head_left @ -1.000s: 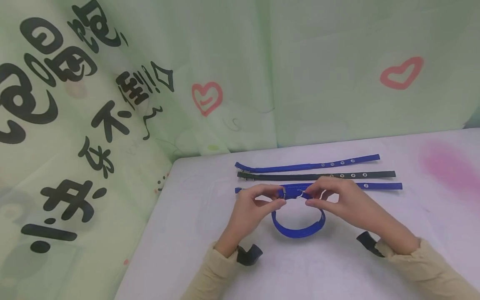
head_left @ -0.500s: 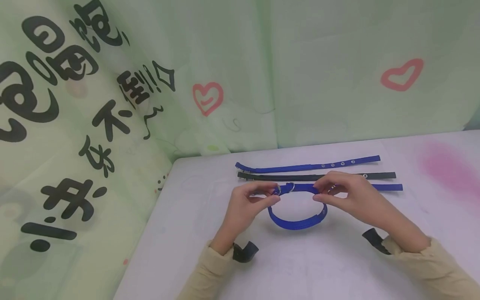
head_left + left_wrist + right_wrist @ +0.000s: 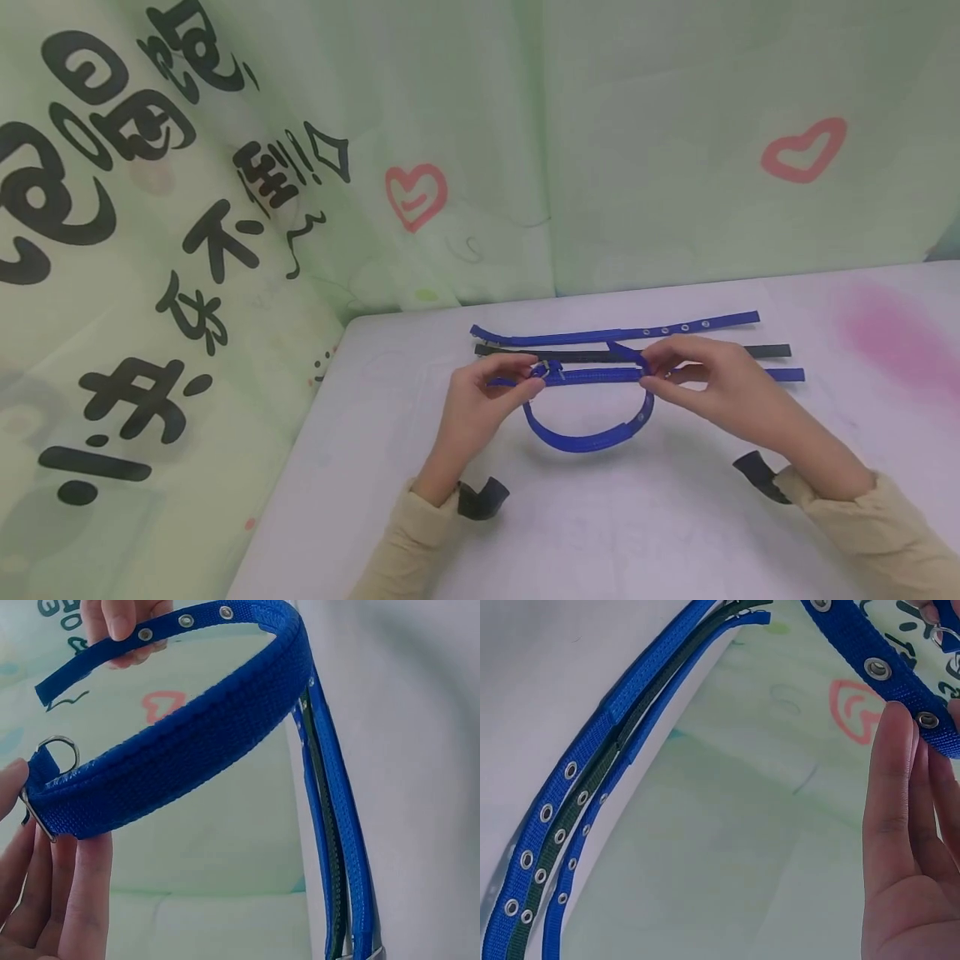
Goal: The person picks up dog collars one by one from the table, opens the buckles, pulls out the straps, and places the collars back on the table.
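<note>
A blue collar [image 3: 581,443] hangs in a curved loop between both hands, its two ends apart. My left hand [image 3: 483,408] pinches the buckle end. In the left wrist view, the metal buckle [image 3: 36,815] lies at the fingertips, beside a D-ring [image 3: 76,754]. My right hand [image 3: 716,377] pinches the other end, which is punched with metal eyelets [image 3: 877,669]. That end's flat tip [image 3: 56,684] sticks out past the right fingers toward the buckle side.
Behind the hands, a blue collar [image 3: 690,322], a black-green collar [image 3: 768,351] and another blue collar [image 3: 787,375] lie stretched side by side on the white-covered table [image 3: 600,542]. A green curtain [image 3: 637,167] with printed characters and hearts stands behind and at the left.
My hands have drawn apart, left hand to the left and right hand to the right. The collar's ends, overlapping a second ago, are now separated, and the eyelet tip shows free.
</note>
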A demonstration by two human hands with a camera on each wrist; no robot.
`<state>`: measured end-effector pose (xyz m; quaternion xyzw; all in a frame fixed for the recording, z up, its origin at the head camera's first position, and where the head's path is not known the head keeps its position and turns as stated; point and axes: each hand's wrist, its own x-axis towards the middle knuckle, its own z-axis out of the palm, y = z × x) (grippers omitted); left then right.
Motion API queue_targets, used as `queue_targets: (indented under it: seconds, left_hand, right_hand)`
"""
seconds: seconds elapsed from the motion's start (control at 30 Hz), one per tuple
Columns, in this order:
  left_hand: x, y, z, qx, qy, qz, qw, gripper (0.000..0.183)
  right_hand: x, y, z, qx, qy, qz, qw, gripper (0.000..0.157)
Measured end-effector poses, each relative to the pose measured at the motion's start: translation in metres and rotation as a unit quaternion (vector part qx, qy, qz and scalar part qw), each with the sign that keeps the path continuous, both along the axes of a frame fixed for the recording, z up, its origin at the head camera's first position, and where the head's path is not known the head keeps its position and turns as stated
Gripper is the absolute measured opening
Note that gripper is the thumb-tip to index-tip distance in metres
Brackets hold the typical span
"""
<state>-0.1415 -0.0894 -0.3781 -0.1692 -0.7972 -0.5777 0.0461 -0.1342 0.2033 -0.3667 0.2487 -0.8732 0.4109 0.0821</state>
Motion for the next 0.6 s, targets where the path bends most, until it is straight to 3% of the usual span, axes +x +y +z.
queue_targets:
  seconds: [0.3,0.6]
  left_hand:
    - [-0.001,-0.004,-0.006,0.001,-0.006,0.009,0.9999,0.03]
    - [-0.005,-0.014,-0.005,-0.053,-0.018,-0.005,0.9984,0.039]
  right_hand:
    - [-0.004,0.006,-0.002,-0.015,-0.007,-0.004,1.0,0.024]
    - [-0.007,0.019,-0.003,-0.026,-0.017,-0.029,0.999,0.031]
